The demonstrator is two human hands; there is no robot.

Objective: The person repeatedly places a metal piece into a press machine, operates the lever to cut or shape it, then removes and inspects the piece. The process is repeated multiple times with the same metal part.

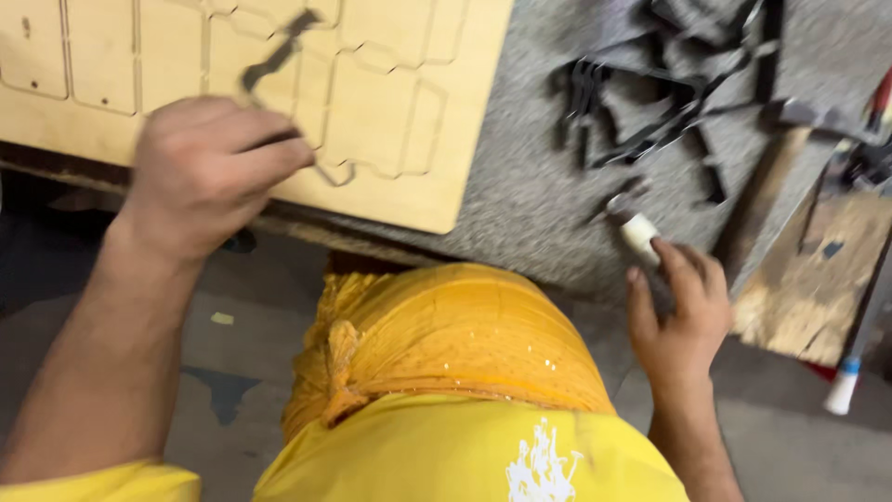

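At the far left, the left hand [209, 167] is over the front edge of a pale plywood board [390, 102]. The fingers are curled together and closed on a thin dark metal strip [279, 58], which is bent in a zigzag shape. The strip goes up from the hand and lies over the board; its upper end is blurred. The board has many cut lines in it, which make shapes with stepped edges, and a few small holes near its left side. The board lies on a grey counter [539, 186] with a rough speckled surface, and its front right corner is close to the middle of the picture.

Below the board, in the middle, there is orange-yellow cloth [446, 344] and the person's yellow shirt [437, 455] with a white mark on it.

To the right, the right hand [683, 311] is at the front edge of the counter. Its fingers are closed around a small tool with a white end [639, 232], which points up and to the left. What kind of tool it is, I cannot tell. Behind it, on the counter, a pile of dark metal strips [669, 93] lies in disorder, well apart from the board. At the far right there is a worn wooden block [818, 279] and a tool with a white tip [844, 386] beside it.
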